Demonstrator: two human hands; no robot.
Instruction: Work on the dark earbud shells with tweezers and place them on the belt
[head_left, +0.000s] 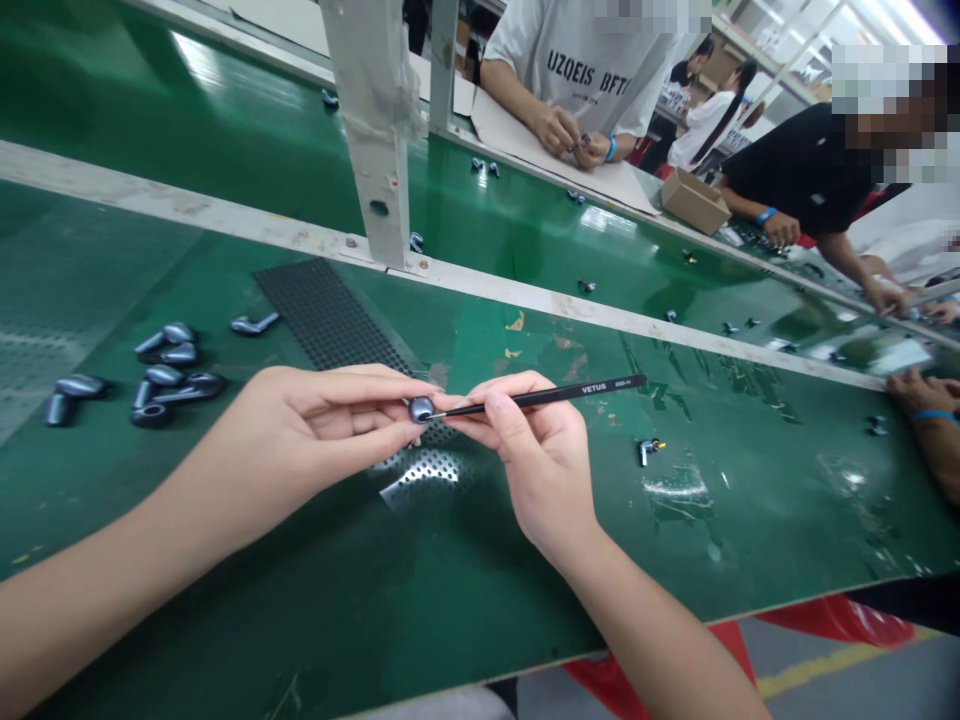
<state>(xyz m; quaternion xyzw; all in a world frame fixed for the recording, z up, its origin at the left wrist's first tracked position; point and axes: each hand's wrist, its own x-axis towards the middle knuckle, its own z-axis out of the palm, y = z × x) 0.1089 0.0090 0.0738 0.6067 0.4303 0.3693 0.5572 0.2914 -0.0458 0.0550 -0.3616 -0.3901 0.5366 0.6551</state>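
My left hand (315,425) pinches a small grey-blue earbud shell (420,408) between thumb and fingertips, just above the green work surface (375,600). My right hand (536,445) grips black tweezers (547,397) marked VETUS, and their tip touches the shell. Both hands hover over a black perforated mat (330,315) whose near end is shiny metal mesh (420,470).
Several grey-blue earbud shells (161,370) lie in a loose pile at left. One earbud part with a yellow tip (649,450) lies to the right. A metal post (371,130) stands behind. Beyond a rail, a green conveyor (525,230) carries scattered parts, with other people seated across it.
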